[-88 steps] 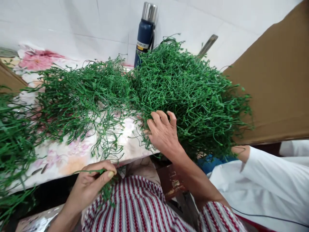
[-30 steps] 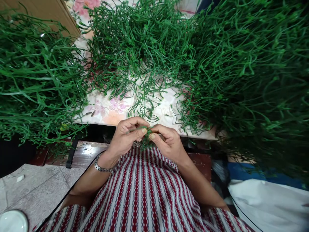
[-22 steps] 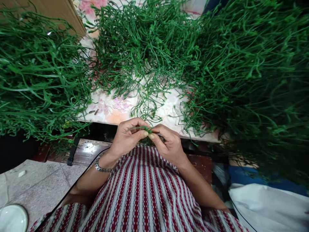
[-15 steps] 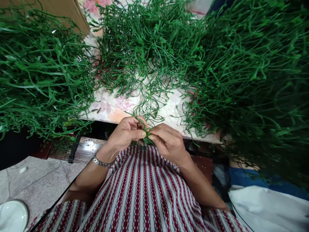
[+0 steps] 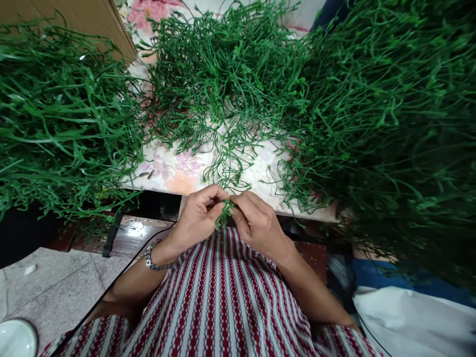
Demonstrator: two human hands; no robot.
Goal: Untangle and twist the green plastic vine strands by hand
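Observation:
My left hand point(image 5: 197, 220) and my right hand point(image 5: 256, 223) meet just in front of the table edge, over my striped lap. Both pinch a small green plastic sprig point(image 5: 224, 214) between fingertips and thumbs. A metal bracelet point(image 5: 153, 258) circles my left wrist. Right beyond the hands, thin green stems point(image 5: 223, 168) trail over the floral tablecloth point(image 5: 174, 171).
Big heaps of green plastic stems fill the table: one pile at the left point(image 5: 63, 124), one in the middle point(image 5: 226, 74), a dense one at the right point(image 5: 386, 129). A cardboard box point(image 5: 70, 15) stands at the back left. White cloth point(image 5: 412, 317) lies at my right; a white dish point(image 5: 17, 339) sits on the floor.
About three seconds ago my right hand reached into the right heap; now both hands are together at my lap, fingers working the small sprig. The view has tilted down.

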